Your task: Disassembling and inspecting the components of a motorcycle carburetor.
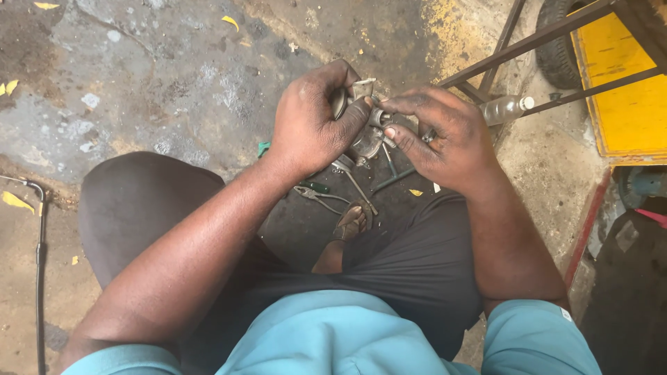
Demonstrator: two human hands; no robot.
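Seemingly mid-way through the job, a seated person holds a small metal mechanical part [366, 132] above the lap, between both hands. The left hand [309, 121] is wrapped around the part's left side, thumb and fingers closed on it. The right hand [445, 142] meets it from the other side, its fingertips [390, 132] pinching a small fitting on the part's body. The part looks like a cast housing with a thin bracket projecting at the top; its finer details are hidden by the fingers, so it cannot be told whether the fitting is going on or coming off. Judging by the loose tools below, the hand work is not finished.

On the stained concrete floor [174, 76], directly beneath the hands, lie pliers [318, 196] with pale handles, a green-handled screwdriver [316, 186] and a thin metal rod [392, 179]. The person's sandalled foot [349, 222] rests just beside these tools. A clear plastic bottle [506, 109] lies near the right hand, under a dark metal frame [528, 43]. A yellow panel [625, 90] and a tyre [559, 38] stand at upper right. A thin cable [40, 264] runs along the floor at far left, well apart. Nothing stands between the hands and the part; the tools lie within reach below.
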